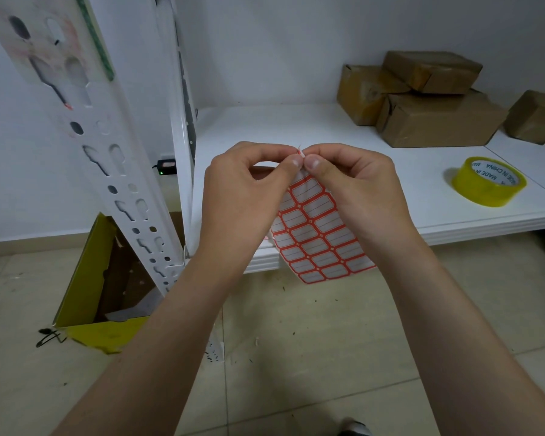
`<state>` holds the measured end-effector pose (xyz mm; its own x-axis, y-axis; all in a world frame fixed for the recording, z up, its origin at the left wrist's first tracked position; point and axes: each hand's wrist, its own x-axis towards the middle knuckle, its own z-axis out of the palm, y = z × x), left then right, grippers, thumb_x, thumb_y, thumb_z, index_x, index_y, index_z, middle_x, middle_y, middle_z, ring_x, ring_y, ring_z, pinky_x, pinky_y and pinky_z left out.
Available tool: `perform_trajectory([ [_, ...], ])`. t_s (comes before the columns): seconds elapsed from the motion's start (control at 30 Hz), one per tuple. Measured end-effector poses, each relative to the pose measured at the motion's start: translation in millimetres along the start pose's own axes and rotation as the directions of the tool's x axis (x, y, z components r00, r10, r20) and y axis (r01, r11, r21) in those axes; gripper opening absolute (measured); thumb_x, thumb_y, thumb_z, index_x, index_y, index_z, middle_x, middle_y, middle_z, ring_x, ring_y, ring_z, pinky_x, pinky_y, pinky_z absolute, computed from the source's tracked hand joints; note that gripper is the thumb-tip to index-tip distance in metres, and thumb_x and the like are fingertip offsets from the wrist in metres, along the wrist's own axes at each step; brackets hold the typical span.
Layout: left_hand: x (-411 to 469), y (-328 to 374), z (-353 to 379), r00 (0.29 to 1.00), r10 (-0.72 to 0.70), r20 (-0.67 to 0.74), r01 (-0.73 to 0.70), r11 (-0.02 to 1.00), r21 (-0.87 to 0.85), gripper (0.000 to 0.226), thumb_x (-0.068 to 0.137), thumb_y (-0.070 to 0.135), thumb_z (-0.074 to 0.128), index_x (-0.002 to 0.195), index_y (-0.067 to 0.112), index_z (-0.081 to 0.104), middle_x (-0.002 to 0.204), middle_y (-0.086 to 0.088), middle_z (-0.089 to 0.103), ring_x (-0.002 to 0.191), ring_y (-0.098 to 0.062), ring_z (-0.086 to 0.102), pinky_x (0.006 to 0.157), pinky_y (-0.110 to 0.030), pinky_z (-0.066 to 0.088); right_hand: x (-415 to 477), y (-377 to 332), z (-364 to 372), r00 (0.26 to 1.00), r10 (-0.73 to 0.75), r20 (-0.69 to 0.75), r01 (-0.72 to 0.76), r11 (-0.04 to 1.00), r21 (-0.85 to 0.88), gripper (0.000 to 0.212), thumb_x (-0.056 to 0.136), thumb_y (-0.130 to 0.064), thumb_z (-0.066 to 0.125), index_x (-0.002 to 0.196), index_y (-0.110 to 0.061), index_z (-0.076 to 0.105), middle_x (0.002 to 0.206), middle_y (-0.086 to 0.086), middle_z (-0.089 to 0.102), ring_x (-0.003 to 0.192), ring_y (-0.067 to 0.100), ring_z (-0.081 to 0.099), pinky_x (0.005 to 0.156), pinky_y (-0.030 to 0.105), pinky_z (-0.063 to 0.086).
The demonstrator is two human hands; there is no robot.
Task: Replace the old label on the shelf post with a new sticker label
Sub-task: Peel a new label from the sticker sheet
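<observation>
A sheet of red-bordered sticker labels [318, 234] hangs in front of the shelf edge. My left hand [243, 196] and my right hand [356, 190] pinch its top corner between thumbs and fingertips, where a small label corner [300, 151] sticks up. The white perforated shelf post [120, 171] rises at the left. High on the post sits a worn, faded patch [44, 39] with reddish residue, crossed by a dark line. Next to that patch a green strip [96, 39] runs along the post's edge.
The white shelf board [296, 127] carries several brown cardboard parcels [428, 99] at the back right and a yellow tape roll [488, 180]. On the tiled floor under the post lies an open yellow box [85, 297]. A small black device with a green light [166, 167] sits behind the post.
</observation>
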<state>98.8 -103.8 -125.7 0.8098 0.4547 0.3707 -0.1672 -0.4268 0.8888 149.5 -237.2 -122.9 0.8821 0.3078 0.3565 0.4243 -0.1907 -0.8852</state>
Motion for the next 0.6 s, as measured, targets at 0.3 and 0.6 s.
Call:
perform_trajectory([
  [0.3, 0.1, 0.0, 0.9, 1.0, -0.007, 0.0, 0.007, 1.0, 0.021, 0.012, 0.097, 0.034, 0.071, 0.09, 0.043, 0.067, 0.086, 0.03, 0.061, 0.076, 0.011, 0.063, 0.066, 0.009, 0.044, -1.0, -1.2, -2.0, 0.999, -0.041, 0.02, 0.042, 0.999, -0.033, 0.027, 0.104, -0.026, 0.063, 0.088, -0.046, 0.071, 0.084, -0.03, 0.074, 0.09, -0.01, 0.071, 0.076, 0.001, 0.052],
  [0.6, 0.1, -0.3, 1.8, 0.999, -0.011, -0.036, 0.012, 1.0, 0.014, 0.009, 0.098, 0.032, 0.069, 0.093, 0.039, 0.071, 0.088, 0.027, 0.064, 0.078, 0.01, 0.065, 0.067, 0.008, 0.046, -0.7, -2.2, -0.1, 0.999, -0.028, 0.017, 0.029, 0.999, -0.022, 0.027, 0.103, -0.024, 0.064, 0.087, -0.043, 0.071, 0.083, -0.027, 0.074, 0.088, -0.011, 0.07, 0.075, 0.0, 0.051],
])
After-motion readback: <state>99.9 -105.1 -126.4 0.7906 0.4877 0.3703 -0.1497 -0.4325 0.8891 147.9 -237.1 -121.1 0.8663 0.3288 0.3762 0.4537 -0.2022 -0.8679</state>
